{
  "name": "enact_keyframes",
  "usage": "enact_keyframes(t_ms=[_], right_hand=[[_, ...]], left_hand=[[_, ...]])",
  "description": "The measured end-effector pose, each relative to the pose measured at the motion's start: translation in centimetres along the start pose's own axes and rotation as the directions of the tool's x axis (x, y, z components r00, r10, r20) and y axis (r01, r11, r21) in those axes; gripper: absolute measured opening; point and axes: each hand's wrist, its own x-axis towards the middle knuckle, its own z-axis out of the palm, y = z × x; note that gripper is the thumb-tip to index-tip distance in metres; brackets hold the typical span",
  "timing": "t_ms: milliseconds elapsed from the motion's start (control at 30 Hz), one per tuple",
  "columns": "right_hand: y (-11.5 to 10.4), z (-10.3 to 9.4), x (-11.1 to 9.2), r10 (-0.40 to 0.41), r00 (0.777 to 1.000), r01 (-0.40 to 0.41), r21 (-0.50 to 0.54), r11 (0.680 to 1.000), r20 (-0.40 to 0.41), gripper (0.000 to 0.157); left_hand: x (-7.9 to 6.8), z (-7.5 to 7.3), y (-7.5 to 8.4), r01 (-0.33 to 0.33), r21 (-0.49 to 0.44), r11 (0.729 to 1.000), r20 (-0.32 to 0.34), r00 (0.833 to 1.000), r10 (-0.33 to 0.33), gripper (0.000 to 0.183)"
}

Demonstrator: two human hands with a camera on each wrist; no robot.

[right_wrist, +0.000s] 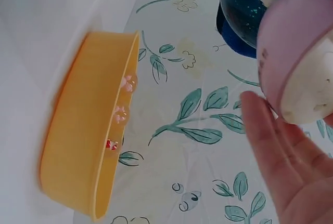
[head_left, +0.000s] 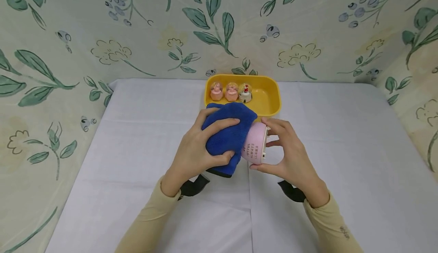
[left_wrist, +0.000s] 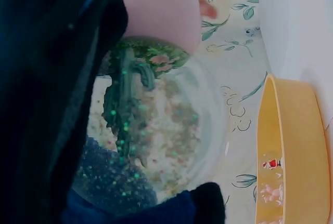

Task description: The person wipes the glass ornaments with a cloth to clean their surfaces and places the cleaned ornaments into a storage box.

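A snow globe lies on its side between the two hands, its pink base [head_left: 254, 143] toward the right and printed with lettering. My left hand [head_left: 200, 146] holds a blue cloth [head_left: 227, 131] wrapped over the glass dome. In the left wrist view the clear dome [left_wrist: 171, 125] shows a green cactus and floating glitter inside. My right hand [head_left: 289, 150] grips the pink base at its rim, thumb below and fingers above. The right wrist view shows the pale underside [right_wrist: 312, 86] of the base.
Behind the hands stands a yellow tray [head_left: 270, 110] at the back of the white-covered table [head_left: 137, 139]. Three small globes sit in its left part: two pink ones, one [head_left: 216, 91] at the far left, and a white one [head_left: 245, 94] with a red figure. Patterned fabric [head_left: 143, 28] hangs behind.
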Motion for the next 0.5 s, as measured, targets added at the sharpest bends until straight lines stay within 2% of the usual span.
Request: enact_keyframes(t_ms=[67, 133, 200, 267, 333, 400, 500], right_hand=[[0.3, 0.1, 0.1, -0.049, 0.998, 0.049, 0.011, 0.999, -0.04, 0.094], [0.5, 0.3, 0.0, -0.055, 0.996, 0.058, 0.039, 0.998, -0.071, 0.093], [0.5, 0.5, -0.1, -0.019, 0.994, 0.03, 0.096, 0.995, -0.106, 0.092], [0.3, 0.8, -0.2, 0.056, 0.99, -0.033, 0.173, 0.984, -0.13, 0.09], [0.0, 1.1, -0.4, 0.158, 0.979, -0.116, 0.278, 0.954, -0.132, 0.084], [-0.3, 1.3, -0.4, 0.267, 0.958, -0.211, 0.377, 0.902, -0.103, 0.073], [-0.6, 1.2, -0.5, 0.382, 0.924, -0.331, 0.444, 0.833, -0.029, 0.063]], left_hand=[[0.0, 0.0, 0.2, -0.002, 0.012, 1.0, 0.012, 1.0, 0.002, 0.058], [0.0, 0.0, 0.4, -0.01, 0.034, 0.999, 0.019, 1.0, 0.01, 0.059], [0.0, 0.2, 0.6, -0.025, 0.077, 0.997, 0.024, 0.999, 0.023, 0.06], [-0.1, 0.4, 0.8, -0.047, 0.126, 0.991, 0.016, 0.999, 0.045, 0.061], [-0.1, 0.6, 0.9, -0.078, 0.179, 0.981, 0.001, 0.997, 0.079, 0.061], [-0.1, 0.7, 1.0, -0.101, 0.214, 0.971, -0.012, 0.994, 0.106, 0.061], [-0.1, 0.9, 1.0, -0.109, 0.226, 0.968, -0.019, 0.993, 0.117, 0.06]])
